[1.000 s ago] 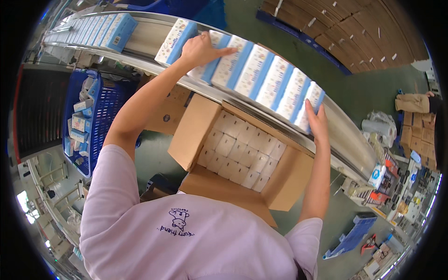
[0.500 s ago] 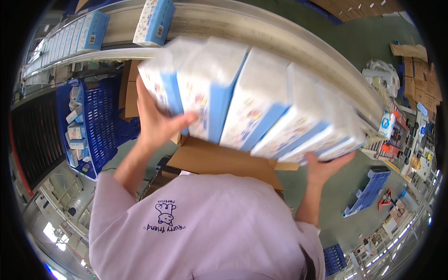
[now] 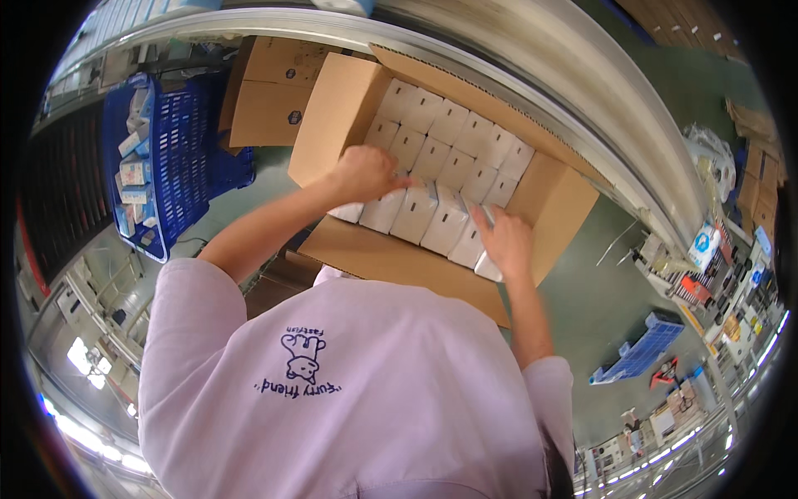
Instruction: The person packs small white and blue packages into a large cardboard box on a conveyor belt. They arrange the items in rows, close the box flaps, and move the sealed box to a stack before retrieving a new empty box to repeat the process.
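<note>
An open cardboard carton [image 3: 332, 104] stands in front of me, with rows of soft white packs [image 3: 432, 158] inside that look like tissue packs. The nearest row of tissue packs [image 3: 416, 214] sits a bit higher than the others and tilts, along the near wall. At its left end my left hand [image 3: 366, 173] is closed, fingers curled down and thumb pointing right over the pack tops. My right hand [image 3: 505, 241] grips the right end, its fingers bent over the last packs. Both hands' fingertips are partly hidden among the packs.
A conveyor [image 3: 532, 58] runs behind the carton, with blue and white packs at upper left. On the left stand a blue basket [image 3: 179, 158] of packs and another cardboard carton [image 3: 270, 112]. A blue crate [image 3: 640, 345] lies on the floor at right.
The row of packs has come down from in front of the conveyor into the carton, held between both hands. The hands have drawn closer together, and the carton's inside now shows.
</note>
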The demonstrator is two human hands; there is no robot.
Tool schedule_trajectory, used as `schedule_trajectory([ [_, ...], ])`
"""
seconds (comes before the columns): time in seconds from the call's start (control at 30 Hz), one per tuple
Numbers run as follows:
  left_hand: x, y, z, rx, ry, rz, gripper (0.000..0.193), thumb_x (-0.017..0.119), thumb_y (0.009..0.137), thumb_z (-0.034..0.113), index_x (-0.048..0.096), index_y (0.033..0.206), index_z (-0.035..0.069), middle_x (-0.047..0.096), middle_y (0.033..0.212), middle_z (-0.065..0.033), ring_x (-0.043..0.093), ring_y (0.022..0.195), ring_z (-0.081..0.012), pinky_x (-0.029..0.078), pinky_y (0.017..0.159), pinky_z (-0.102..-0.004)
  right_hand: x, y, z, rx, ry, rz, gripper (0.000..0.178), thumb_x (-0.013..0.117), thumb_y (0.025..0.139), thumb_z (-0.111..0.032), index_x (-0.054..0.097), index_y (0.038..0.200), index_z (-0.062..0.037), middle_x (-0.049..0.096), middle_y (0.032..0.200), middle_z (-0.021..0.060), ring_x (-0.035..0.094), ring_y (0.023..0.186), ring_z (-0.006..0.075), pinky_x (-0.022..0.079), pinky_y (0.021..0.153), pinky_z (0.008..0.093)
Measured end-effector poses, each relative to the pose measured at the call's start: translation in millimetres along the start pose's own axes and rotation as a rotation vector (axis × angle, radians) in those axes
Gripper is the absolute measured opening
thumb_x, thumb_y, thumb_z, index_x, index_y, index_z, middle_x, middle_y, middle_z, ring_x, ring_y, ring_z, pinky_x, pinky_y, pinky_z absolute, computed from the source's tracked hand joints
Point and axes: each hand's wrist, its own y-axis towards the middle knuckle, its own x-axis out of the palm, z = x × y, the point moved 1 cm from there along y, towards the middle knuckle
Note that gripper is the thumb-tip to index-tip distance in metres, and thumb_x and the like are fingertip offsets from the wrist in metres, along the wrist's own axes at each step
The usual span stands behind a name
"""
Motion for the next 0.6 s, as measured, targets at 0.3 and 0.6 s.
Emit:
schedule_trajectory([
  [0.3,22,-16,-8,0.255,-0.291,0.476,0.043,0.058,0.08,0.044,0.057,0.089,0.002,0.057,0.087,-0.0126,0.055,0.083,-0.0309,0.047,0.071,-0.0386,-95,24,-61,-0.592,0.387,0.562,0.033,0.063,0.08,-0.024,0.057,0.105,-0.0042,0.06,0.089,0.0104,0.059,0.081,0.0229,0.048,0.069,0.0324],
  [0.6,-142,-89,-145,-0.02,-0.433,1.159,0.01,0.06,0.08,0.011,0.059,0.087,0.004,0.059,0.082,-0.0112,0.057,0.08,-0.0279,0.047,0.069,-0.0351,-178,229,-236,-0.375,0.808,0.438,0.06,0.067,0.074,-0.05,0.041,0.094,-0.0001,0.057,0.08,0.0147,0.061,0.06,0.0188,0.049,0.045,0.0303],
])
